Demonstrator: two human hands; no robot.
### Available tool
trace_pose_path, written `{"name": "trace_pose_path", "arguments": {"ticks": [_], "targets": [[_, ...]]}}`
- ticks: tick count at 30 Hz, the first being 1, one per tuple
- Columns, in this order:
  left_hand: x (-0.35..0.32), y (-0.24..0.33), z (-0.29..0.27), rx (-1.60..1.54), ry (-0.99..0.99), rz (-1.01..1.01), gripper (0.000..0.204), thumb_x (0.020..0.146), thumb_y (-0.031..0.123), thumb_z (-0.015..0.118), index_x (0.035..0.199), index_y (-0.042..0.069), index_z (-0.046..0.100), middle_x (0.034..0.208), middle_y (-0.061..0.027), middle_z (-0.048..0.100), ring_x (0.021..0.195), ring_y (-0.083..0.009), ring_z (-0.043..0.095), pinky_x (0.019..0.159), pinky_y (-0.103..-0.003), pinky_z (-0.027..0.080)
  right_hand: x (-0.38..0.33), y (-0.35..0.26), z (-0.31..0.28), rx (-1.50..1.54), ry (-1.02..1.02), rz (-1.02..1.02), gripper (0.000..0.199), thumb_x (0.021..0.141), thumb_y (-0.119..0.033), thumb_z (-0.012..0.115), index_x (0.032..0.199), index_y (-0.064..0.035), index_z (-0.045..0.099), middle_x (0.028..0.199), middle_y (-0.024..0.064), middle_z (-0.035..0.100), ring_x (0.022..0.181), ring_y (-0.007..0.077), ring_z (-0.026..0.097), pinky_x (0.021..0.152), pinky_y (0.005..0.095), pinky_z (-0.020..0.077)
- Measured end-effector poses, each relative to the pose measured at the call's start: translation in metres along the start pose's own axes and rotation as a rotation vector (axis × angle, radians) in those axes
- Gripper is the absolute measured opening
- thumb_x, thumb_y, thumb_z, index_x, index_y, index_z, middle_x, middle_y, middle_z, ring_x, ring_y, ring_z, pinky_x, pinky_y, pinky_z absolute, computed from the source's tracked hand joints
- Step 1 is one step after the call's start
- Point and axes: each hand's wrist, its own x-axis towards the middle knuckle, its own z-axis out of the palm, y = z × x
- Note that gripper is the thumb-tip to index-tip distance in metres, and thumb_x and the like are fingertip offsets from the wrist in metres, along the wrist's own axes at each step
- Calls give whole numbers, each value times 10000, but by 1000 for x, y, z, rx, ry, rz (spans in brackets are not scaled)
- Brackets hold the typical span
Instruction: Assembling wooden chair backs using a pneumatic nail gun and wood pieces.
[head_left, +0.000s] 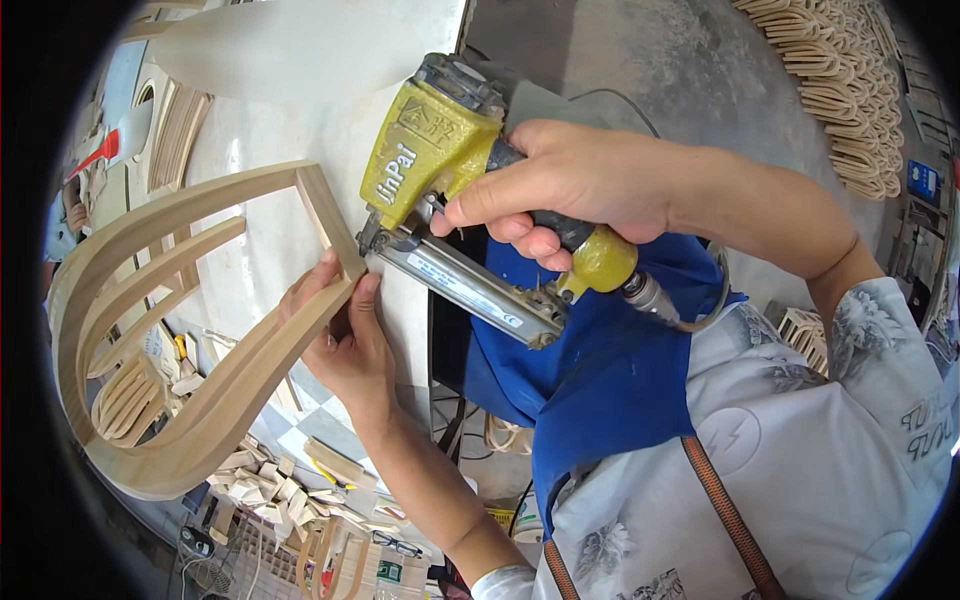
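The right hand [560, 190] wraps the handle [502, 156] of a yellow-green nail gun [425, 150] in the head view; the left hand [350, 350] pinches the right end of a curved wooden frame [150, 470], left of the gun. The gun's nose [370, 236] sits close to the left fingertips [330, 258], so a slip while firing could injure them. The right forearm [765, 210] comes from the right, elbow bent; the left forearm [435, 485] reaches from the near edge, fingers and thumb straddling the wood.

The nail gun [432, 150] is right of the frame [235, 395].
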Motion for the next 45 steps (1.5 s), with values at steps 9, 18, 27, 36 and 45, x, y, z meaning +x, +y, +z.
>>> {"name": "trace_pose_path", "arguments": {"ticks": [9, 18, 27, 36, 45], "targets": [[-3, 0, -6, 23, -73, -15, 397, 920, -37, 787, 1299, -21, 670, 1256, -130, 673, 1147, -220, 652, 1036, -347, 513, 5, 13, 1, 20, -41, 15, 356, 1021, -274, 696, 1223, 18, 687, 664, -38, 500, 527, 61, 485, 472, 256, 415], [-4, -1, -8, 45, -71, -31, 395, 915, -35, 793, 1292, -16, 674, 1243, -125, 676, 1137, -218, 651, 1031, -344, 513, 5, 11, 5, 103, -69, 53, 250, 970, -233, 727, 823, -37, 678, 658, -14, 572, 561, 84, 538, 526, 281, 467], [-4, -1, -5, 44, -47, -30, 390, 915, -57, 784, 1287, -9, 675, 1236, -115, 668, 1116, -197, 650, 1008, -319, 523, 7, 13, 0, 65, -122, 69, 371, 1054, -333, 663, 1164, 21, 681, 618, -85, 401, 509, 48, 443, 459, 257, 387], [-3, -1, -6, 61, -70, -20, 390, 921, -62, 774, 1294, -13, 669, 1243, -115, 667, 1121, -198, 647, 1019, -320, 514, 15, 25, -14, 202, -265, 45, 367, 1060, -331, 660, 1199, 9, 670, 614, -105, 409, 501, 20, 437, 449, 241, 380], [-5, 0, -5, 29, -51, -37, 374, 935, -43, 766, 1295, -17, 668, 1249, -121, 664, 1159, -211, 634, 1053, -337, 484, 18, 27, -14, 222, -286, 47, 375, 1061, -309, 659, 1231, 26, 659, 617, -107, 405, 498, 21, 443, 444, 238, 391]]}}
